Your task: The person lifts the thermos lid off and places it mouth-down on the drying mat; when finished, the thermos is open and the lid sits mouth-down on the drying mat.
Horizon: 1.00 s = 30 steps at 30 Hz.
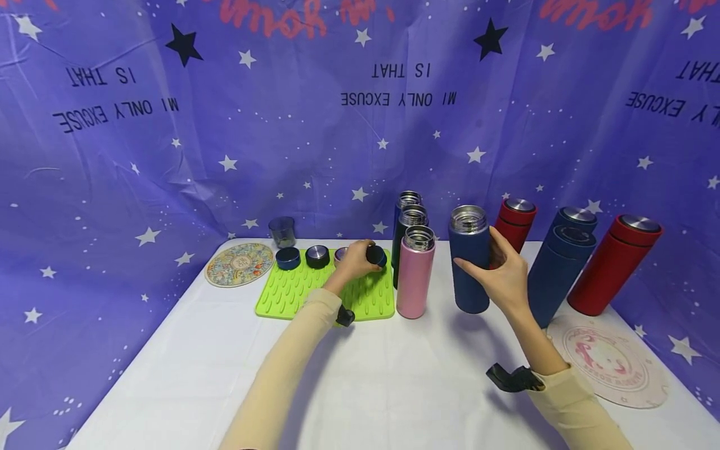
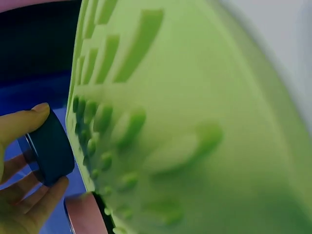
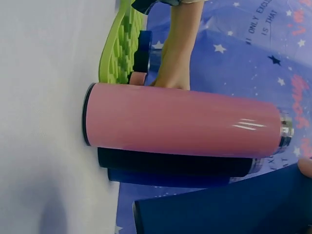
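My left hand (image 1: 355, 261) pinches a dark blue lid (image 1: 375, 256) between thumb and fingers at the right end of the green mat (image 1: 292, 301); in the left wrist view the lid (image 2: 51, 148) is tipped on its side. Beside it on the mat sits a pink lid (image 2: 87, 214), partly hidden by my hand in the head view. My right hand (image 1: 506, 275) grips a blue flask (image 1: 470, 269) with an open steel mouth, raised over the tablecloth and slightly tilted. Left of that flask, an uncapped pink flask (image 1: 415, 275) stands in front of uncapped black and blue flasks.
A blue lid (image 1: 288, 258) and a black lid (image 1: 317, 256) rest on the mat, with a dark clear cup (image 1: 282, 231) behind. Capped red (image 1: 613, 269) and blue flasks (image 1: 559, 275) stand at right. Round mats, one patterned (image 1: 239, 265), one pale pink (image 1: 613, 362), lie at either side.
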Motion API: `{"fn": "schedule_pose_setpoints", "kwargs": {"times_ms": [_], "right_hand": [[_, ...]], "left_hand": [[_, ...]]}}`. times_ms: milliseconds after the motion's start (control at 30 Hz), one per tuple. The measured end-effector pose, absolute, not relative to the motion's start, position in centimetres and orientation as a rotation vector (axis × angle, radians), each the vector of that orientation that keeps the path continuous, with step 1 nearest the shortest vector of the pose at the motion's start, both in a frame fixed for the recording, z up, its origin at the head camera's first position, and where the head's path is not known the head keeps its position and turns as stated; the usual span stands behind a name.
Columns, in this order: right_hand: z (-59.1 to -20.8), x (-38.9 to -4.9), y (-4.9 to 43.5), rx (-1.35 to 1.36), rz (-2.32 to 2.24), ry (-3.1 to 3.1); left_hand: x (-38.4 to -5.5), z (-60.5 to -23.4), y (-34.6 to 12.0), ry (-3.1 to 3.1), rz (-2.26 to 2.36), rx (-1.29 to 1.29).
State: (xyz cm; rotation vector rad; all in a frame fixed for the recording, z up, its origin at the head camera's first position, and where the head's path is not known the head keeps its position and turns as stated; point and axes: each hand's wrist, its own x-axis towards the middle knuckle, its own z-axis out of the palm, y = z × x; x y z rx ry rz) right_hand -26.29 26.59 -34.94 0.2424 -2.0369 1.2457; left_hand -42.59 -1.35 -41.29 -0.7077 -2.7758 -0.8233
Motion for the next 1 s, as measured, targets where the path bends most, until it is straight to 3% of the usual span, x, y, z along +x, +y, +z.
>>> {"fn": "schedule_pose_setpoints", "kwargs": {"times_ms": [1000], "right_hand": [[-36.5, -35.3, 25.8, -0.005, 1.531, -2.052]], "left_hand": [[-42.2, -42.1, -0.4, -2.842, -0.710, -0.646]]}}
